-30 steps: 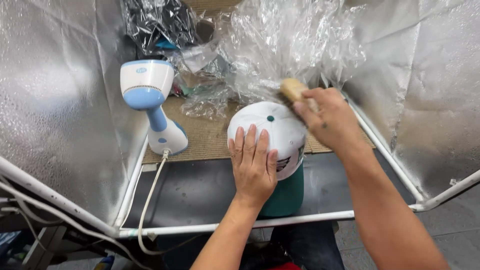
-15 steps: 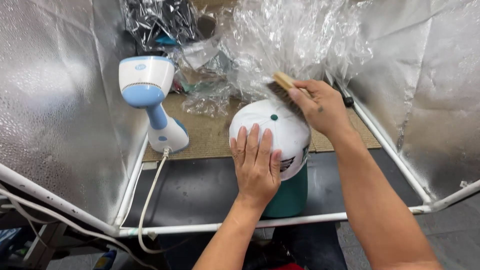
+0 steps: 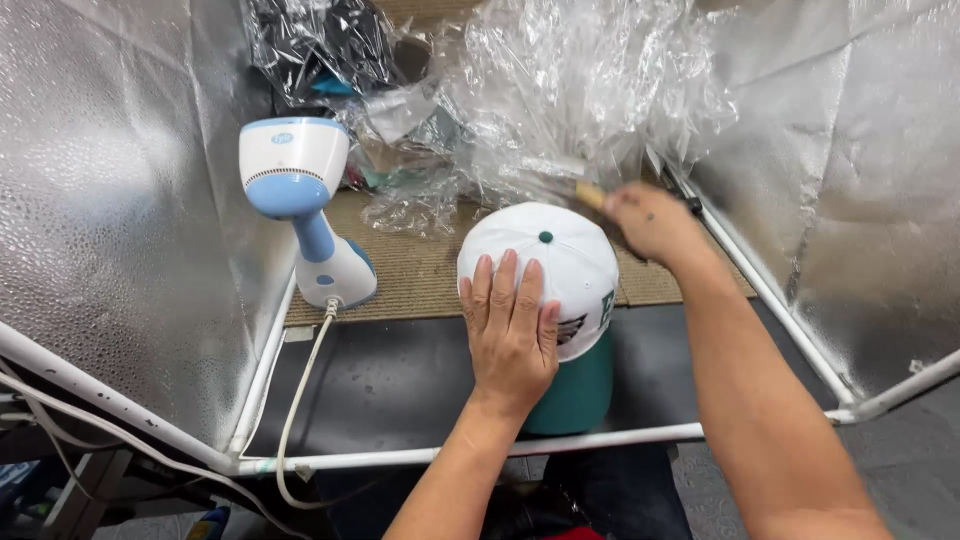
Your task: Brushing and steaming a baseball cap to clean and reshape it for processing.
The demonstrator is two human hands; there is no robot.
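At centre frame, the white baseball cap with a green brim and green top button [image 3: 560, 265] sits on a stand over the dark work surface [image 3: 400, 385], brim toward 6 o'clock. Left hand [image 3: 512, 325], palm down with fingers spread flat, presses on the cap's crown and grasps nothing. At 1 o'clock of the cap, the right hand [image 3: 650, 220], blurred, is closed around a wooden-handled brush [image 3: 588, 194]. At 9 o'clock stands a white-and-blue handheld garment steamer [image 3: 305, 215], upright on the tan woven mat [image 3: 420, 270]. Crumpled clear plastic film [image 3: 560, 90] lies at 12 o'clock.
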